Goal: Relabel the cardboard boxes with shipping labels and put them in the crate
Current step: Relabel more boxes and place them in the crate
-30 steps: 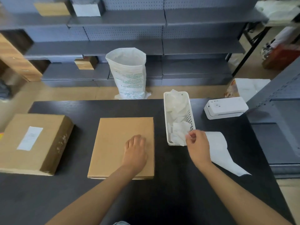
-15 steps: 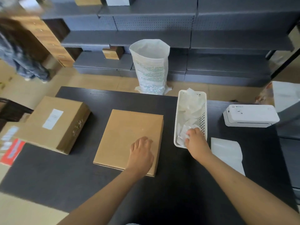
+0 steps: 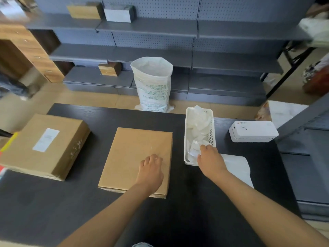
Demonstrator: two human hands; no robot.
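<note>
Left hand [image 3: 151, 171] resting on the near right part of a flat cardboard box [image 3: 137, 159], fingers [image 3: 153, 157] curled loosely against the plain brown top, gripping nothing. Right hand [image 3: 211, 160] reaching over the near end of a white plastic basket [image 3: 211, 114], just right of the left fingers. Right fingertips [image 3: 203, 147] dipped among the crumpled white paper strips [image 3: 197, 125] filling the basket; fingers bent down onto a small printed label [image 3: 194, 149], though whether pinched on it or only touching cannot be told.

Flat box lying on the dark desk [image 3: 204, 202], its right edge close beside the basket but apart from it. Well to the left of the left fingers, a second, thicker cardboard box [image 3: 58, 154] with a white shipping label [image 3: 46, 139] stuck on its top, sitting at the desk's left edge. Directly under and to the right of the right wrist, a sheet of white label paper [image 3: 238, 164] spread flat on the desk. Beyond the right fingers, far right, a white label printer [image 3: 253, 131] near the desk's back corner.

Past the desk, straight ahead of both hands, a white woven sack [image 3: 153, 86] standing open on the floor before grey pegboard shelving [image 3: 151, 52]. Small wooden blocks and a white box on those shelves. Crate not identifiable here.
</note>
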